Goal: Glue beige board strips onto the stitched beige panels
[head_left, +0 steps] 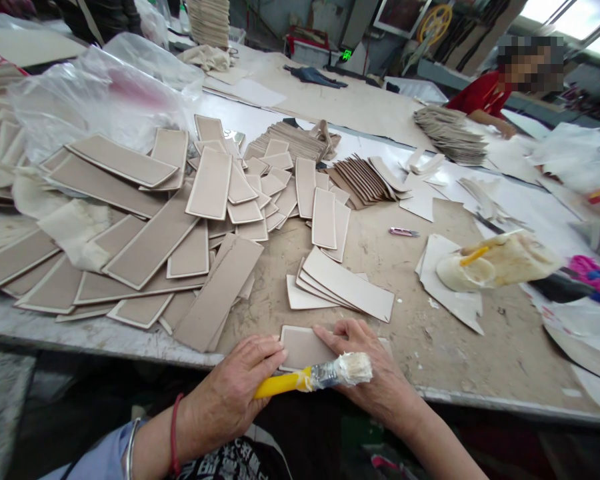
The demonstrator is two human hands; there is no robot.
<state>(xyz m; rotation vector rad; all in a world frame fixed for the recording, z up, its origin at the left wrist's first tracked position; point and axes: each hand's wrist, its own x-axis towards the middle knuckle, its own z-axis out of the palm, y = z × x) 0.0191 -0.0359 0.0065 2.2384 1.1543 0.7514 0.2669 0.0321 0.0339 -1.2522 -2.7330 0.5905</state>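
My left hand (240, 377) is closed around the yellow handle of a glue brush (287, 383), its pale, caked bristles pointing right. The fingertips of that hand also touch the left end of a beige rectangular panel (305, 341) with a light border, lying at the table's front edge. My right hand (363, 367) grips the panel's right part, thumb on top and fingers curled; the brush head covers some of this hand. Just beyond lies a fanned stack of pale panels (347, 283).
Many bordered panels (150, 247) are heaped on the left. A glue-coated pot (465, 270) with a yellow-handled tool stands on scrap board at right. Thread snips (404, 232) lie mid-table. Plastic bags (105, 93) are behind the heap; a person in red (485, 93) sits across.
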